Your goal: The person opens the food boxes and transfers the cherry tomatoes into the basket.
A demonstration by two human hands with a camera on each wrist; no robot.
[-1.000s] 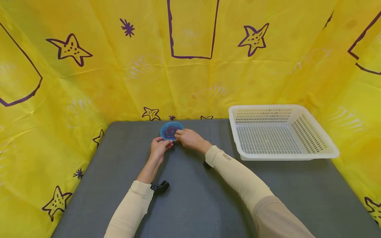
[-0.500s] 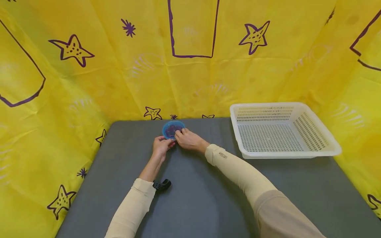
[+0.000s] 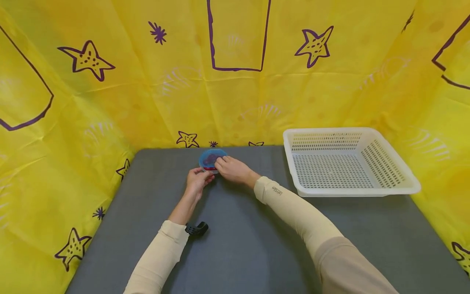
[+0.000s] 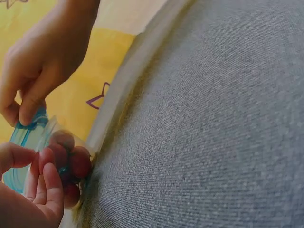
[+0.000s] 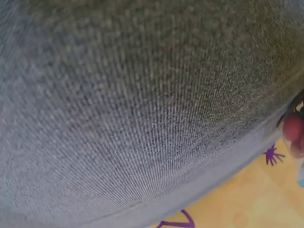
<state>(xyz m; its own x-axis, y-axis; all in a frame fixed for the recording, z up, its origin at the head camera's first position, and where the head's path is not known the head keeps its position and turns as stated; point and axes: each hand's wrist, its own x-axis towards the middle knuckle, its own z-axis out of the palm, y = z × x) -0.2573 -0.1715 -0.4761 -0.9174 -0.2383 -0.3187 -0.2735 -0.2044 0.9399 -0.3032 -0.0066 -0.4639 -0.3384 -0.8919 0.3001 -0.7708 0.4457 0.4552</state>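
At the table's far side stands a small clear plastic container with several round red fruits, grape-like, inside. Its translucent blue lid is raised at the near edge, where red shows beneath it. My left hand pinches the container's near rim between thumb and fingers. From the right, my right hand pinches the lid's edge, thumb against fingers, as the left wrist view shows. The right wrist view catches only a red fruit and a bit of the lid at its right edge.
A white perforated plastic basket stands at the back right of the grey table. Yellow cloth with purple starfish drawings hangs behind and on both sides. A black strap circles the left wrist.
The lid's near edge has come up off the container, so red fruit shows in a gap under it. Both hands stay in nearly the same place.
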